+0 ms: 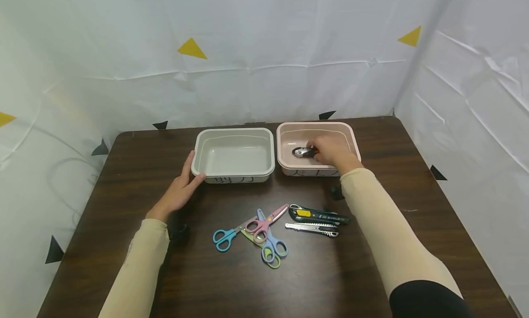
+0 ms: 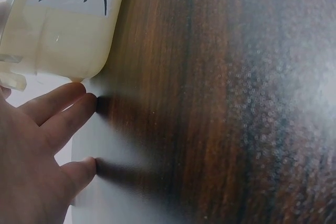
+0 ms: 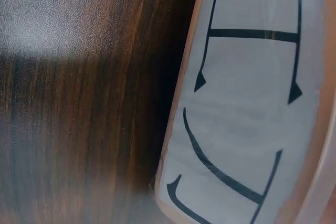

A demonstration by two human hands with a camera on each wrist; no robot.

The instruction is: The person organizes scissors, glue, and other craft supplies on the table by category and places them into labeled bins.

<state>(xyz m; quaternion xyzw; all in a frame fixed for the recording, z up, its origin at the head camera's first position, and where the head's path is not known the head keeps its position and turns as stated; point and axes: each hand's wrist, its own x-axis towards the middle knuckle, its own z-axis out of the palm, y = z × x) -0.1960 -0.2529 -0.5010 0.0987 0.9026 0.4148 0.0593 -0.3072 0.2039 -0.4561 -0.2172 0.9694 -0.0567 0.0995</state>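
My right hand [image 1: 330, 149] reaches into the pink bin [image 1: 318, 172] and holds a utility knife [image 1: 304, 152] with a silver head and a dark body above the bin floor. In the right wrist view only the bin's labelled wall [image 3: 247, 119] shows; hand and knife are out of sight there. My left hand [image 1: 179, 189] rests against the left near corner of the grey bin [image 1: 235, 178], thumb at the front rim and fingers along the side. Its fingers [image 2: 63, 114] look nearly straight in the left wrist view, near the bin's labelled wall [image 2: 73, 40].
Several scissors overlap mid-table: a teal-handled pair [image 1: 224, 240], a pink pair [image 1: 259, 228], a blue pair [image 1: 272, 244] and a green pair [image 1: 272, 261]. Right of them lie a dark cutter with a yellow slider [image 1: 316, 215] and a silver cutter [image 1: 310, 227]. White sheeting [image 1: 264, 97] borders the brown table [image 1: 206, 286].
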